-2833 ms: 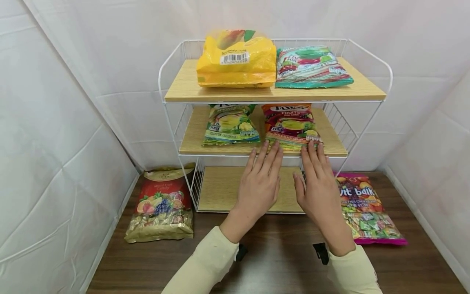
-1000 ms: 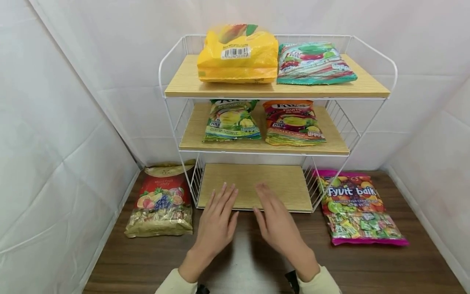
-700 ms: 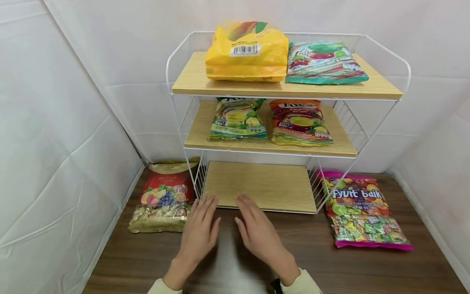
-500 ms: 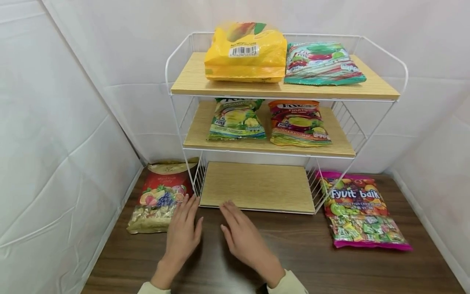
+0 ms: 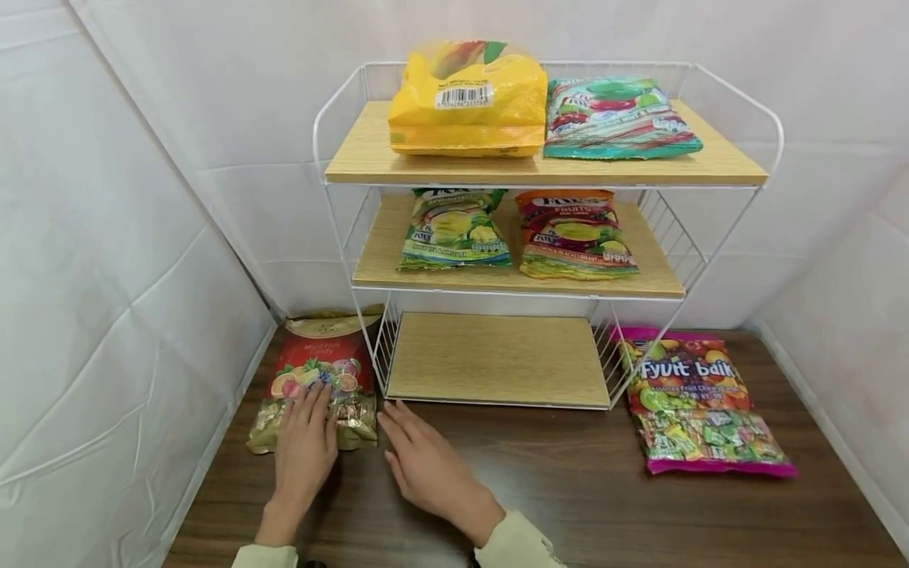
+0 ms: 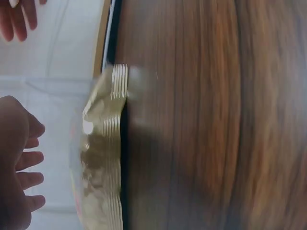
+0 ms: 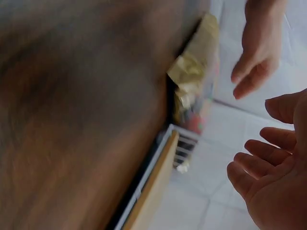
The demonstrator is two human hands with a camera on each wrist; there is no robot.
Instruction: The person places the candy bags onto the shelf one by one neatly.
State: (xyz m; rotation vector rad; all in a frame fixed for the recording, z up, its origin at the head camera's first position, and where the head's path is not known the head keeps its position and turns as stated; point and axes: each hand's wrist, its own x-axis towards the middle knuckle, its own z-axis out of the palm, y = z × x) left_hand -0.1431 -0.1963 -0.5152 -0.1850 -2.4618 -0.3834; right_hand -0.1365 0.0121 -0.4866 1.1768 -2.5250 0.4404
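Observation:
A red and gold bag of mixed fruit candy (image 5: 323, 351) lies on the table, left of the rack. My left hand (image 5: 304, 442) is over its lower half in the head view, fingers extended. The left wrist view shows that hand (image 6: 19, 167) apart from the bag's gold crimped edge (image 6: 112, 158). My right hand (image 5: 429, 465) hovers over the table, just right of the bag and in front of the rack's lower left corner. Its fingers are relaxed and hold nothing, as the right wrist view shows of the same hand (image 7: 273, 163).
A white wire rack with wooden shelves (image 5: 497, 359) stands at the back. Its top shelf bears a yellow bag (image 5: 469, 102) and a teal bag (image 5: 618, 118). Green (image 5: 454, 229) and red (image 5: 575, 237) candy bags lie on the middle shelf. A Fyvit baik bag (image 5: 699, 402) lies at right.
Both hands have come down from the middle shelf and swung left across the table. The left hand is now over the red and gold candy bag. The bags have stayed in place.

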